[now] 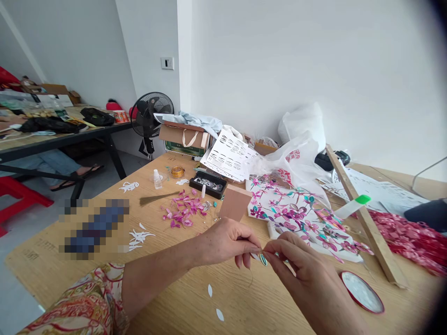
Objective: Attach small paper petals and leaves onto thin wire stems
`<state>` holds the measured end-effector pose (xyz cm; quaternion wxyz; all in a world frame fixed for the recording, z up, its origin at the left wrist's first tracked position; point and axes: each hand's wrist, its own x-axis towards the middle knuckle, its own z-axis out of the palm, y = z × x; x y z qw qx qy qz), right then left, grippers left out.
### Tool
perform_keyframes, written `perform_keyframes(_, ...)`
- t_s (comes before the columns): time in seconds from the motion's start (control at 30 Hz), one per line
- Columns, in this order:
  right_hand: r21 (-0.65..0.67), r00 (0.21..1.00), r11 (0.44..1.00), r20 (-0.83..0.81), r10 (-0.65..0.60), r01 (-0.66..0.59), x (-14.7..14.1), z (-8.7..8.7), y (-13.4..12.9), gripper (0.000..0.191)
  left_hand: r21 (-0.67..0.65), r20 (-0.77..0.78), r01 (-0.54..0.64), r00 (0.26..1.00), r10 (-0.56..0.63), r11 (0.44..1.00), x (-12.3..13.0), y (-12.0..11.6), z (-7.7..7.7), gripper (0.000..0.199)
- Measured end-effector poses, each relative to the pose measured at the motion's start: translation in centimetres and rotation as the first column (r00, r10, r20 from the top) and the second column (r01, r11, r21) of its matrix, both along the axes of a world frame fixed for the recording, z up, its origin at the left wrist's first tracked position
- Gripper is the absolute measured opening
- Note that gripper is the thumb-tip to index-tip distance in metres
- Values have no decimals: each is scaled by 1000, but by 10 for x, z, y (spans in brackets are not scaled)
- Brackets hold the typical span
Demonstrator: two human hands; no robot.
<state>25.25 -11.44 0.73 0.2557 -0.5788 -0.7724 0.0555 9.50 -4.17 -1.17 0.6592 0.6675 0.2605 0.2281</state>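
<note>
A: Petal (263,258): small teal piece, pinched between both hands just above the table (181,298), near its front edge. Left hand (226,242) is closed, fingertips gripping one end; right hand (307,274) grips the other end with thumb and forefinger.

B: Containers?

A: Black tray (208,184), open, holds small pale pieces (too small to identify). A clear bottle (157,179) stands upright left of it; its contents cannot be told. An open carton (183,135) sits at the far edge with cloth draped over it. A red-rimmed lid (362,292) lies flat by the right hand, white inside. White bags (300,153) are piled against the wall.

B: Items near the hands?

A: A painted panel (296,214) with pink and teal flowers lies just beyond the hands. A brown card (234,204) stands tilted at its left edge. Loose pink petals (183,211) lie further left. Two white leaves (214,302) lie on the bare wood under the left forearm.

B: Edges and clearance?

A: Bare wood runs from the hands toward the front edge. On the right, a wooden slat (363,214) lies diagonally, touching the panel's right end, with a red heap (408,237) past it. The left edge borders open floor; a fan (152,116) and a second table (52,135) stand well apart.
</note>
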Motion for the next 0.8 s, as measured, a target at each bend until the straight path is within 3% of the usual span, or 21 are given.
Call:
perform_keyframes(0.67, 4, 999, 1000, 30, 17, -17, 3, 0, 2, 18, -50, -4, 88, 996, -88, 995, -3, 2, 10, 16)
perform_keyframes(0.8, 6, 999, 1000, 36, 25, -25, 3, -1, 3, 18, -81, -23, 57, 998, -59, 995, -2, 2, 11, 14)
